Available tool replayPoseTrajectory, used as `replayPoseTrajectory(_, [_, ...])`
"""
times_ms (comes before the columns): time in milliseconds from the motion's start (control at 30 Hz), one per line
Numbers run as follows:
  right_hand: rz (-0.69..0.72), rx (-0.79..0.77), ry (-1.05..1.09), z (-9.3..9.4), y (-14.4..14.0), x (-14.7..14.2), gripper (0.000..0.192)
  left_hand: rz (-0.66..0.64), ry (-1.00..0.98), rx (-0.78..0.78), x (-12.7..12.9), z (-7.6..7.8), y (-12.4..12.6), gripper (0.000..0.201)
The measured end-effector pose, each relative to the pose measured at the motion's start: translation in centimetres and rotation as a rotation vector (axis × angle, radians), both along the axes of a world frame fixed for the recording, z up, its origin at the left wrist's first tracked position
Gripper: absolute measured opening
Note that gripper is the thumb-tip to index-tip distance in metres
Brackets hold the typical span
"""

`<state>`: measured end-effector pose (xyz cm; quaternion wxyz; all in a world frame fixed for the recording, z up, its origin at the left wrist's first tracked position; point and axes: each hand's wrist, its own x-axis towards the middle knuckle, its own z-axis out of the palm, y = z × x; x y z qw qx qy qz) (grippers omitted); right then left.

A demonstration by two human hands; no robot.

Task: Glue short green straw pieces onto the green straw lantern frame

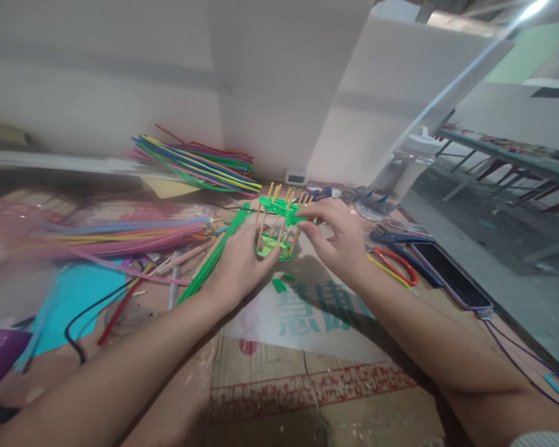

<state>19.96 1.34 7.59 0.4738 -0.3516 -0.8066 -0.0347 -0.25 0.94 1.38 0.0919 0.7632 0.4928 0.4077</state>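
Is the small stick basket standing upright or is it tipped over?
Upright: the basket sits on its green base, sticks pointing up, between the left hand and right hand.

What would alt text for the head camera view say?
Two bare hands work a small green basket of upright sticks: left hand steadies its base, right hand pinches a green strip. Colourful straws, scissors and a phone lie nearby.

I see the stick basket [279, 226] on the cardboard [317, 372], between my left hand [240, 264] and right hand [338, 239]. Straw bundles [200, 162] lie behind and to its left. Scissors [394, 261] and a phone [449, 274] lie to the right.
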Motion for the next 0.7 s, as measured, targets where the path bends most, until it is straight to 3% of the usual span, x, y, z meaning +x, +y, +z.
replayPoseTrajectory(133, [-0.084, -0.001, 0.066, -0.1, 0.6, 2.7, 0.017, -0.009, 0.004, 0.032, -0.2, -0.1, 0.0, 0.027])
replayPoseTrajectory(267, [-0.053, 0.117, -0.14, -1.3, 1.6, 4.7, 0.017, 0.021, 0.021, -0.016, -0.2, 0.1, 0.1, 0.028])
replayPoseTrajectory(433, [-0.057, 0.203, -0.238, -2.2, 2.3, 4.6, 0.011, 0.01, 0.039, -0.028, -0.3, 0.4, 0.0, 0.03])
replayPoseTrajectory(700, [-0.06, 0.12, -0.257, -1.5, 2.3, 4.1, 0.02, -0.01, 0.027, -0.042, -0.5, 0.1, 0.2, 0.022])
